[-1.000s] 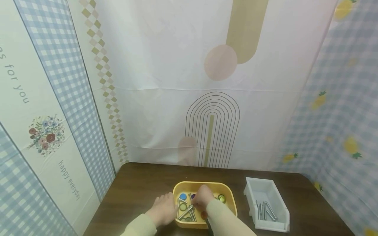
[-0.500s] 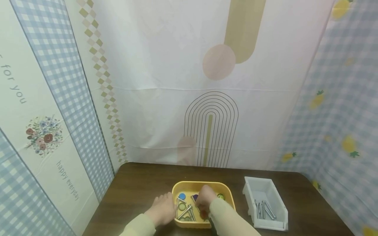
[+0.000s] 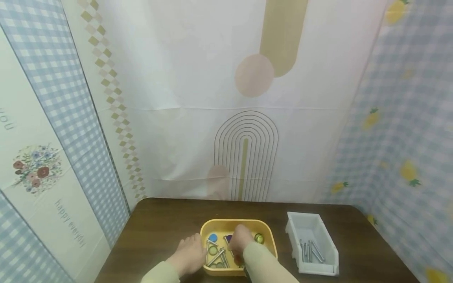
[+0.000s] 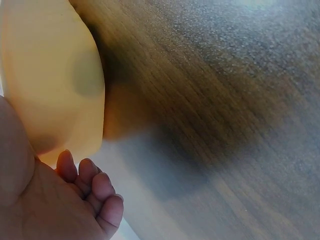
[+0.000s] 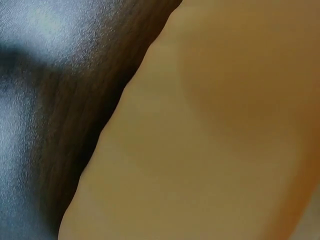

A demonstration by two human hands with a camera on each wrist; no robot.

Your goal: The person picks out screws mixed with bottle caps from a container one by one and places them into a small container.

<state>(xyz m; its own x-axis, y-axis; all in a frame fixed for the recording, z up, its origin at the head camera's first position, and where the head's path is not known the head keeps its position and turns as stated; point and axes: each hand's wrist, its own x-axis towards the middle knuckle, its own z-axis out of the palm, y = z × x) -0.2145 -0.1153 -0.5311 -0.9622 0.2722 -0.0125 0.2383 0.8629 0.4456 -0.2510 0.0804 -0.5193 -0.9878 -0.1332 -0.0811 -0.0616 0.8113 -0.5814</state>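
Observation:
A yellow bin (image 3: 260, 225) stands on the table with metal bolts (image 3: 216, 257) and several round caps in it, among them a blue cap (image 3: 212, 237), a purple cap (image 3: 229, 237) and a green-yellow cap (image 3: 259, 238). My left hand (image 3: 188, 253) rests against the bin's left side; its fingers are loosely bent in the left wrist view. Reaching down inside the bin is my right hand (image 3: 241, 239), right beside a slanted bolt (image 3: 230, 247). Its fingertips are mostly hidden, and I cannot tell whether they pinch anything. The right wrist view shows only the bin's outer wall (image 5: 200, 125) and table.
A white bin (image 3: 308, 224) stands to the right of the yellow one, with several bolts (image 3: 311, 251) lying in it. Both are on a dark wooden table (image 3: 170, 214). Patterned cloths hang behind and at both sides.
The head view has swung slightly right. My right hand stays inside the yellow bin, shifting a little among the bolts; the bolt beside it has moved slightly. My left hand keeps its place.

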